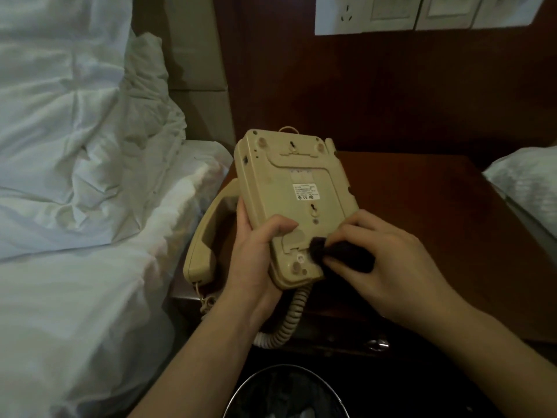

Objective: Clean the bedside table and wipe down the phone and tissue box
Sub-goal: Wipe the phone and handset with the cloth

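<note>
A cream phone base (297, 188) is turned underside up above the dark wooden bedside table (422, 221). My left hand (256, 254) grips its lower left edge, thumb on the underside. My right hand (388, 260) pinches a dark cloth (340, 251) and presses it on the base's lower right corner. The cream handset (208, 236) hangs at the left, below the base, joined by a coiled cord (286, 321). No tissue box is in view.
A bed with rumpled white bedding (75, 176) fills the left side. Another white pillow (527, 182) lies at the right edge. A round bin with a black liner (286, 393) stands below the table. Wall sockets (346, 13) sit at the top.
</note>
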`<state>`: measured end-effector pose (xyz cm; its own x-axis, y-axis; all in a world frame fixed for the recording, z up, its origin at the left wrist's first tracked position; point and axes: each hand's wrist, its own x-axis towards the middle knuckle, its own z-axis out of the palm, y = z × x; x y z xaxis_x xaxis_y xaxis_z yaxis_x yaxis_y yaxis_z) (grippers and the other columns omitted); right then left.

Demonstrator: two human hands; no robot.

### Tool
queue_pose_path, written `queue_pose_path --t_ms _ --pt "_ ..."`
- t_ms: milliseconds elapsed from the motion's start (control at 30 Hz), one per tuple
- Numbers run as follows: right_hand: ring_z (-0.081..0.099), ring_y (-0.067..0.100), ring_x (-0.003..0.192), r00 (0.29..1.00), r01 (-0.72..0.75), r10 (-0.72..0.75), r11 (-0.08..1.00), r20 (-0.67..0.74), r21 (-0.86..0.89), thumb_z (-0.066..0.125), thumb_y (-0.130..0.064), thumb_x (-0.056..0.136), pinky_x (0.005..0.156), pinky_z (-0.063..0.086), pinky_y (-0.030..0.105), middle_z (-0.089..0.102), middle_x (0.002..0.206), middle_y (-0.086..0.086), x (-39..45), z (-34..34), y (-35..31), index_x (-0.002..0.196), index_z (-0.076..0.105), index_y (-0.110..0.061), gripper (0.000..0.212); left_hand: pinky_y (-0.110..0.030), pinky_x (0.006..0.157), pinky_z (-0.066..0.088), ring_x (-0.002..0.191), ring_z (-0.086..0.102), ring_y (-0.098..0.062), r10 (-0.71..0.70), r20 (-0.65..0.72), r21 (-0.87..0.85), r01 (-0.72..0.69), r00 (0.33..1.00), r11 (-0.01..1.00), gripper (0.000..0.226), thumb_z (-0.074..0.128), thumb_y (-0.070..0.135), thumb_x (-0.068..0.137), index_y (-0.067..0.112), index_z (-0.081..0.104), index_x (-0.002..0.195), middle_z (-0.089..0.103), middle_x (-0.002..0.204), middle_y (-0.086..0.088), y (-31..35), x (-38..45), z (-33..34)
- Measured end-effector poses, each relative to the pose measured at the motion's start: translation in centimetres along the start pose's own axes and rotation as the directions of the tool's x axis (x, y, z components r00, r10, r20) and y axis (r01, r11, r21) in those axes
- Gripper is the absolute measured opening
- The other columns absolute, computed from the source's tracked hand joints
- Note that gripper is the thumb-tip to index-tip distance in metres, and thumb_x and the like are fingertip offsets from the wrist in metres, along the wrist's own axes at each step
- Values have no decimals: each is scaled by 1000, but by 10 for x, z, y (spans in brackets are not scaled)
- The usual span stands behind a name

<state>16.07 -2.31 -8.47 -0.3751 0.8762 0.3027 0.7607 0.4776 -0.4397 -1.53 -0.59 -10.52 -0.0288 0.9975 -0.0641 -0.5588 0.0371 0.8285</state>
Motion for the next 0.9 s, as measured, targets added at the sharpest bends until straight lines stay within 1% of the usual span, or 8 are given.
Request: queue_pose_path --t_ms 200,367,467,567,667,733,767,900 --pt "52 -1 95 997 -70 71 997 26 -8 59 -49 81 80 54 30 48 106 -27 -4 -9 16 96 55 -49 15 -50 83 60 108 72 -29 -1 9 10 1 1000 1000 80 56 -8 81 45 48 141 73 121 -1 0 -6 1" --pt "54 0 93 996 -71 76 992 -45 105 63 -46 83 77 50 27 51 102 -23 -5 6 0 95 59 -42 13 -48 85 60 110 71 -31 35 -29 -3 -35 999 999 81 54 -11 81 42 47 143 72 124 -4 -1 -7 2" --pt "53 2 96 996 -82 82 996 -28 -16 63 -44 85 77 52 27 47 108 -25 -5 3 10 99 55 -43 16 -54 89 59 113 70 -31 45 -13 15 -44 999 999 83 54 -11 81 44 46 143 70 127 -4 2 -8 0" --pt "55 6 96 988 -116 103 986 -111 -122 66 -40 85 75 53 26 48 111 -20 -6 0 21 104 57 -38 21 -55 86 59 109 71 -28 55 -22 17 -55 998 998 82 53 -12 82 44 47 142 72 124 -1 4 -6 0" --pt "57 1 94 932 -223 269 954 -242 202 68 -41 84 79 54 28 55 105 -21 -7 -6 21 106 56 -41 25 -53 82 60 106 73 -28 34 -32 12 -34 999 999 79 55 -10 83 44 49 140 73 121 1 4 -4 1" --pt "58 1 99 899 -235 371 858 -233 457 67 -43 85 81 57 34 56 106 -20 -3 -9 13 109 54 -45 27 -53 83 60 109 72 -29 28 -35 15 -27 999 1000 77 58 -6 84 45 49 140 72 123 0 2 -4 1" --pt "57 1 102 903 -218 366 842 -225 493 64 -45 86 84 57 36 54 111 -22 -1 -7 5 111 54 -49 28 -54 86 60 110 71 -28 30 -31 16 -29 999 999 75 62 -3 85 45 47 141 72 124 0 2 -5 2" --pt "48 0 104 967 -110 155 970 -202 218 53 -50 91 89 53 29 34 128 -27 2 19 -27 119 48 -56 30 -48 99 56 120 67 -24 62 6 28 -62 998 998 72 71 20 88 42 40 149 68 133 -1 0 -7 6"
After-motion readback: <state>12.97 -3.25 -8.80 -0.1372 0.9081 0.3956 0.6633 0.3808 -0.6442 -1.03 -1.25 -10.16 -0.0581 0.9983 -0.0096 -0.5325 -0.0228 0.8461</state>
